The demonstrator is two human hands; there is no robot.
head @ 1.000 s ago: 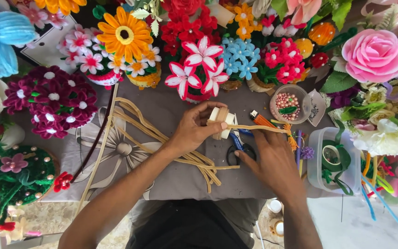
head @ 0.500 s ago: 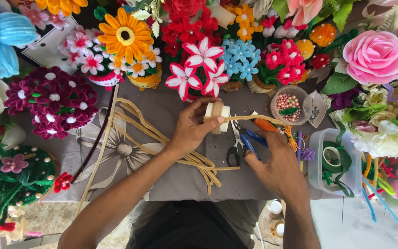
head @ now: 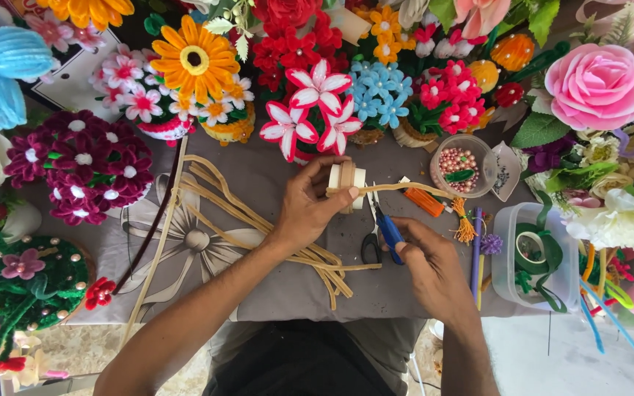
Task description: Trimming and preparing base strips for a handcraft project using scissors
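Cream ribbon roll (head: 347,181), small and squat, sits pinched between the thumb and curled fingers of the left hand (head: 310,209); a thin tan strip (head: 405,189) runs off rightward from it. Right hand (head: 428,264) closes its fingers on blue-handled scissors (head: 384,231), just below the strip.

My tabletop (head: 273,293), under a grey flower-print cloth, carries tan strips (head: 258,220) at its middle, scissors (head: 379,235) beside them, a bead bowl (head: 460,163) and flower pots along the far edge.
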